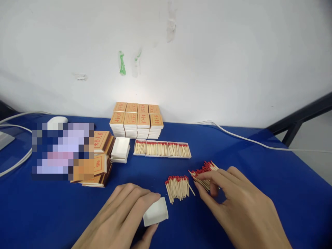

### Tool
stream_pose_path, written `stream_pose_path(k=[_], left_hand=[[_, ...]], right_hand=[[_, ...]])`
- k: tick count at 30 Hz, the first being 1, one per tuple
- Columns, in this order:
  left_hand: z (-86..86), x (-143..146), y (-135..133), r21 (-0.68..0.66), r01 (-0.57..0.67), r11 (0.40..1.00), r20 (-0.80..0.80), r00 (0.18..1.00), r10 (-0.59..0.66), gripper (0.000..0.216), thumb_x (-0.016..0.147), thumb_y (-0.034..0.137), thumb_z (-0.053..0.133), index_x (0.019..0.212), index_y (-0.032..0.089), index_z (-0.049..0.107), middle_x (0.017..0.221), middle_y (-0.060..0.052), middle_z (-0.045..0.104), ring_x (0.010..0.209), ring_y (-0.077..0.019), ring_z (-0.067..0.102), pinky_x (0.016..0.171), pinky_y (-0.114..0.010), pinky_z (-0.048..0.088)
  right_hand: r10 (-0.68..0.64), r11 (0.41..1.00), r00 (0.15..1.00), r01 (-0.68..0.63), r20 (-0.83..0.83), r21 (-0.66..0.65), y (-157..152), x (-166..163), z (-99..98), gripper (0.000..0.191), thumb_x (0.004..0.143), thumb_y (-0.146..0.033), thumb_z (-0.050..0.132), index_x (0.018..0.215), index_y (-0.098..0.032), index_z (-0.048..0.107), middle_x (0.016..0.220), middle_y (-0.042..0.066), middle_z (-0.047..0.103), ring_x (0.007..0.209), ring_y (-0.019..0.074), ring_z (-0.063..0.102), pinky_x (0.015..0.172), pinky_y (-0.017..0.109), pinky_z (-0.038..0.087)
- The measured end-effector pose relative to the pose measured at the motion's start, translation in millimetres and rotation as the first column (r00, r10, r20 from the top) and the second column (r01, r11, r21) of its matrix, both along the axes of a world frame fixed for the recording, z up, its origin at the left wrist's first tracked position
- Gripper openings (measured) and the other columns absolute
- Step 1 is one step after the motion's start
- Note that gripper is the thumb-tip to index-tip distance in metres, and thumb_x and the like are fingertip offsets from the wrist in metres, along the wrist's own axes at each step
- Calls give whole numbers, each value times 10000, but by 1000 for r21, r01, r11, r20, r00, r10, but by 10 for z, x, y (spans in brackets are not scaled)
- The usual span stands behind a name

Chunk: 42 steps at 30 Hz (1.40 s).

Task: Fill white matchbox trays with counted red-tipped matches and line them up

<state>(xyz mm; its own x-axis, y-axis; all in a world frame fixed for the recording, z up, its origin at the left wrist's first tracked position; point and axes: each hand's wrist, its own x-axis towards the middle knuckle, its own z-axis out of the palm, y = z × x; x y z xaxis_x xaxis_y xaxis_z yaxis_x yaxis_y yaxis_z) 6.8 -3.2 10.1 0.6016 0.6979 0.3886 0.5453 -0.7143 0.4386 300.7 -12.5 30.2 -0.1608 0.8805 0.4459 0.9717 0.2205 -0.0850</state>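
My left hand [124, 211] is closed on a small white matchbox tray [156, 212], held tilted with its open side up and no matches in it. To its right lies a loose bunch of red-tipped matches [178, 188] on the blue table. My right hand [236, 200] pinches at a second pile of matches [210, 166], thumb and forefinger nearly together at its left end. The hand covers part of that pile, so how many matches it grips cannot be seen.
Matchbox trays filled with matches [162, 149] stand in a row behind. Beyond them are stacked matchboxes [137, 119]. White trays [120, 147] are piled left, beside orange matchbox sleeves [100, 164] and a blurred-out area. A white cable [233, 134] runs along the wall.
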Motion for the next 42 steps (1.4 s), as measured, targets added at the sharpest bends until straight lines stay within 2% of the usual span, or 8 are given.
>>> stream_pose_path(k=[8,13,19,23,26,30,37,42], left_hand=[[-2,-11,-5,33,-3,999,6,1000,3,335,1090,120,579,1394,256,617,1132,-33,793,987,-228,773,868,-358,637],[-29,-23,-11,19,-7,1000,-20,1000,7,351,1080,131,614,1407,261,619,1154,-33,789,1020,-231,774,896,-358,644],[-29,-32,-30,14,-11,1000,-19,1000,11,367,1068,126,621,1402,277,617,1154,-27,797,1008,-233,782,892,-358,644],[8,-2,-7,15,-2,1000,-20,1000,2,359,1072,111,593,1395,267,612,1150,-33,794,1006,-233,776,882,-363,643],[24,15,10,24,-2,1000,-6,1000,2,356,1070,99,573,1383,262,618,1125,-31,789,977,-228,769,865,-354,643],[19,10,2,4,-12,1000,-15,1000,12,361,1089,126,592,1416,278,606,1164,-24,789,1004,-226,770,909,-362,643],[25,-11,-11,39,7,999,-6,1000,-7,357,1070,99,574,1392,250,608,1129,-29,788,962,-224,772,869,-366,654],[36,-17,10,51,-1,999,1,1000,1,354,1065,97,565,1383,249,607,1117,-35,792,958,-233,777,862,-375,659]], right_hand=[[66,996,995,-70,68,59,-8,-7,-41,276,1139,-209,538,957,-248,743,857,38,738,815,245,634,706,379,474],[56,998,998,-58,39,37,-13,-8,-43,300,1136,-228,555,871,-256,690,785,21,686,771,237,596,683,369,456],[20,998,1000,-21,-16,-56,-7,26,-31,343,1144,-321,587,815,-260,661,759,14,657,724,221,586,650,369,445],[-32,995,989,18,-142,-99,6,28,2,287,1127,-395,645,871,-285,714,783,0,677,746,222,609,653,362,476],[-17,987,971,-21,-239,-158,32,-23,7,270,1097,-399,695,849,-293,713,781,-9,680,754,216,637,694,366,511],[-15,977,963,-43,-267,-208,58,-103,-27,296,1092,-381,699,813,-283,688,760,-13,663,756,211,657,757,386,530],[-12,996,989,-2,-150,-89,11,-128,-31,372,1119,-410,649,778,-263,640,695,-10,612,667,194,623,642,373,443],[9,1000,1000,-9,-25,-5,-3,-176,-33,363,1105,-457,654,802,-257,647,711,29,641,747,240,655,646,372,459]])
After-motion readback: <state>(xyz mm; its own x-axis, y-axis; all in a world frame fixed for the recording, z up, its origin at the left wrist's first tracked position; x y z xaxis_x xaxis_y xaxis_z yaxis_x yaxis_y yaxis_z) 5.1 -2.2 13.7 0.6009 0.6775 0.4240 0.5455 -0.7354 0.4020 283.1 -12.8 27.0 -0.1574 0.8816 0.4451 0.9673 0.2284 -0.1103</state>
